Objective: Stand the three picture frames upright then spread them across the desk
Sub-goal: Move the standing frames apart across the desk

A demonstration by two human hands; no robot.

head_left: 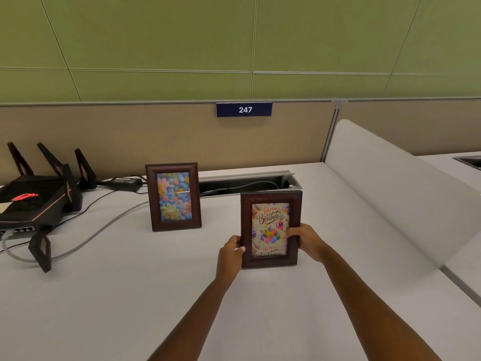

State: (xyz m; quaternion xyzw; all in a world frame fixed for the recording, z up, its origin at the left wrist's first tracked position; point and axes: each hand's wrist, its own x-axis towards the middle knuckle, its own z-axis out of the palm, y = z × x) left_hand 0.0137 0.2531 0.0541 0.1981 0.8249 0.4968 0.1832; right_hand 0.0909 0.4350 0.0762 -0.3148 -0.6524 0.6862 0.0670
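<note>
Two dark wooden picture frames stand upright on the white desk. The flower frame stands alone towards the back, left of centre. The birthday frame, showing balloons and "Happy Birthday", stands to its right and nearer to me. My left hand grips its lower left edge and my right hand grips its right edge, thumb on the front. A third frame is not in view.
A black router with tall antennas sits at the left, with grey and black cables trailing over the desk. An open cable tray runs behind the frames. A white divider bounds the desk's right side.
</note>
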